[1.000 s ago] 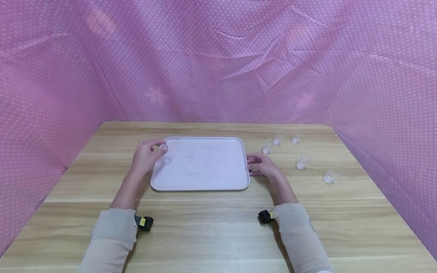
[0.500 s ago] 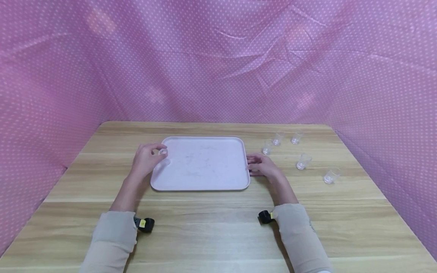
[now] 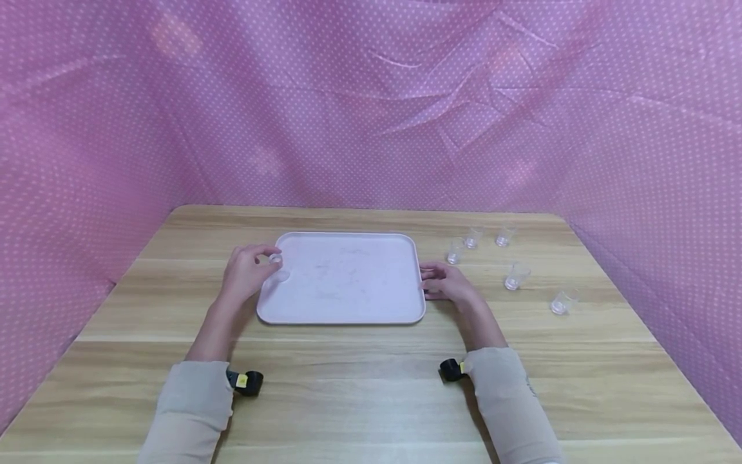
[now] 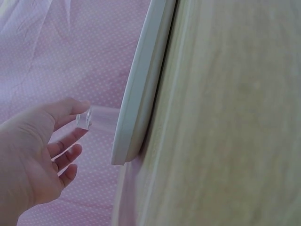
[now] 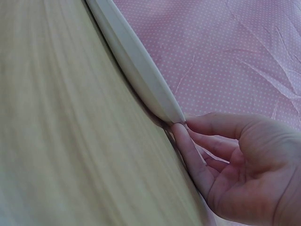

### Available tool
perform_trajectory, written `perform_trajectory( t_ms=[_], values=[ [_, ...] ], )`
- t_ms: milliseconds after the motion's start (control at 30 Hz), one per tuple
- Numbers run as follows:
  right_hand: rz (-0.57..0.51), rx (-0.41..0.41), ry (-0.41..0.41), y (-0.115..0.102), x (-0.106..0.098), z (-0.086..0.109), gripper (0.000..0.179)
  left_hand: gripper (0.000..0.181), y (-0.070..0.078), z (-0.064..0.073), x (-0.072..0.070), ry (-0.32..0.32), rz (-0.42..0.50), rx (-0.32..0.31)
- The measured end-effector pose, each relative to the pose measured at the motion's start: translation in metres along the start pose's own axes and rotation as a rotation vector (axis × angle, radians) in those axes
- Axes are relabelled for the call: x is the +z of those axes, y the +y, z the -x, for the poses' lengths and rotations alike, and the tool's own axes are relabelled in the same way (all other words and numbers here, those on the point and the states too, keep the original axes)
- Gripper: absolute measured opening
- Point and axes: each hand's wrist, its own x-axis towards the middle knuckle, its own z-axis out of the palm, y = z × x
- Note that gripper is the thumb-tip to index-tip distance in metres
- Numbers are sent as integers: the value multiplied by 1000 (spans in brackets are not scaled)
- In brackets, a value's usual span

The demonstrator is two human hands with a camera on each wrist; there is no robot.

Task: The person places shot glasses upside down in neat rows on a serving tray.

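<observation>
My left hand point(image 3: 245, 274) pinches a small clear shot glass point(image 4: 83, 119) between thumb and forefinger at the left side of a white tray point(image 3: 348, 277). The left wrist view shows the glass upside down, its thick base at the fingertips and its mouth toward the tray. The other left fingers point(image 4: 69, 153) are loosely bent, touching nothing. At the tray's right side, my right hand point(image 3: 449, 283) rests its fingertips against the edge. In the right wrist view, fingers point(image 5: 190, 153) meet the tray's rim point(image 5: 160, 89) low, close to the tabletop.
Several clear shot glasses stand upright to the right of the tray, including a back one point(image 3: 503, 237), a middle one point(image 3: 516, 277) and a front one point(image 3: 562, 301). The wooden table point(image 3: 348, 386) is bounded by pink dotted cloth point(image 3: 371, 129) at the back and sides.
My left hand has come slightly down and toward me, bringing the glass lower at the tray's left side. My right hand stays at the tray's edge.
</observation>
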Motion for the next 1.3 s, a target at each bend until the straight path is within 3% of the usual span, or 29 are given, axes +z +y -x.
perform_trajectory(
  t_ms=[133,333,400,567,633,1000,1300],
  values=[
    [0,0,-1,0,0,0,54,32,1,1,-4,-33,17,-17],
    [-1,-6,-2,2,1,-1,53,37,-6,3,-16,-76,182,-48],
    [-1,-8,-2,2,1,-1,53,38,-11,5,-19,-135,208,-80],
    [-4,-4,-2,2,1,-2,53,42,-21,6,-15,-359,296,-165],
    [-7,0,1,1,1,-2,53,44,-23,5,-12,-401,336,-180],
    [57,7,4,-5,5,1,52,51,-22,5,-7,-383,405,-267],
    [140,5,23,-8,-2,5,52,49,-16,5,-3,-402,460,-252]
  ],
)
